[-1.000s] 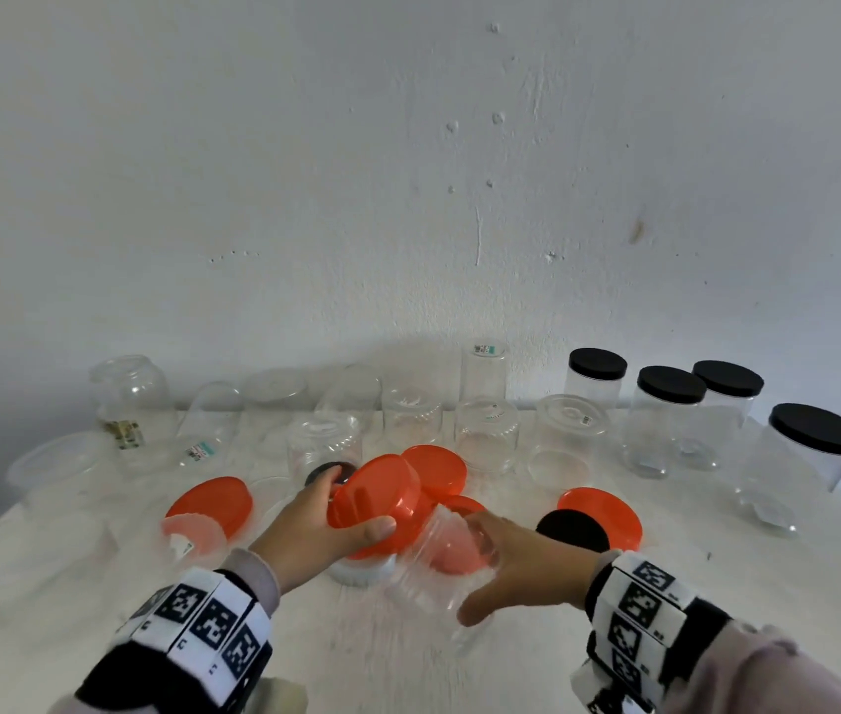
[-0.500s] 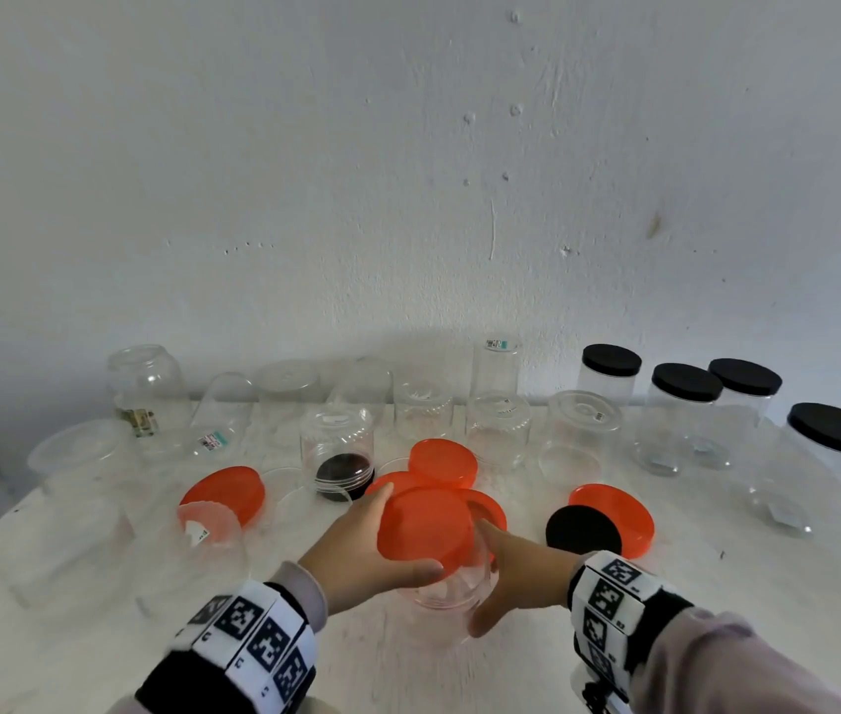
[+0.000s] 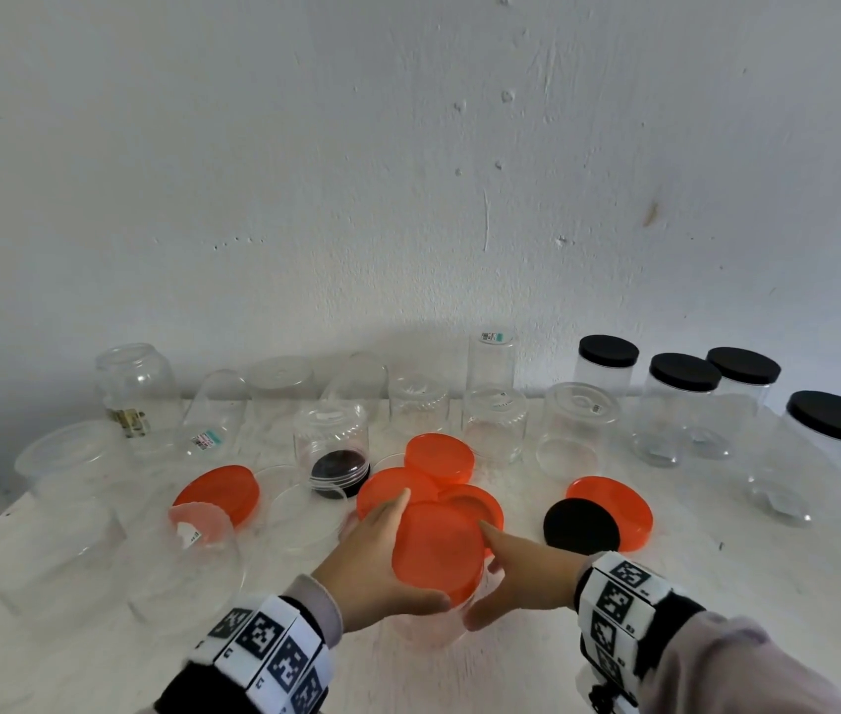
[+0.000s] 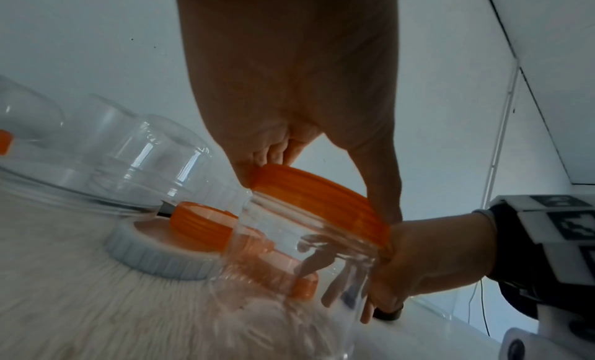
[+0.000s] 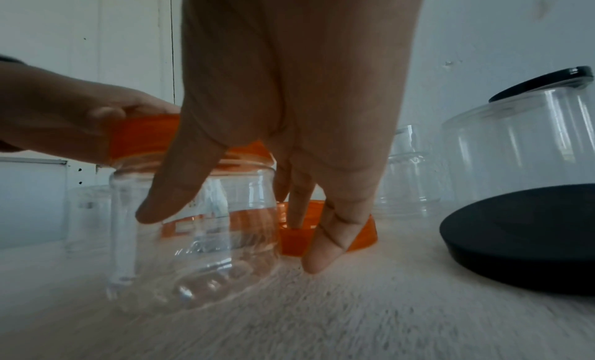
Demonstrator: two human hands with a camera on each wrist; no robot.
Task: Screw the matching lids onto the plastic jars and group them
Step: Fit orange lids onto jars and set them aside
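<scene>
the orange lid (image 3: 438, 551) now sits flat on the mouth of the clear jar (image 3: 428, 623), which stands upright near the table's (image 3: 717, 584) front edge; a second ago the jar was tilted and the lid held beside it. the left hand (image 3: 374, 564) grips the lid's rim, fingers curled round it. the right hand (image 3: 521, 572) wraps the jar's side. four black-lidded jars (image 3: 684, 404) stand grouped far right.

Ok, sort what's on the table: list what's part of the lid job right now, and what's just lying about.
In hand now:
- orange lid, gripped by the left hand
- clear jar under it, held by the right hand

Lying about:
- loose orange lids
- loose black lid
- open clear jars
- four black-lidded jars, already capped
</scene>
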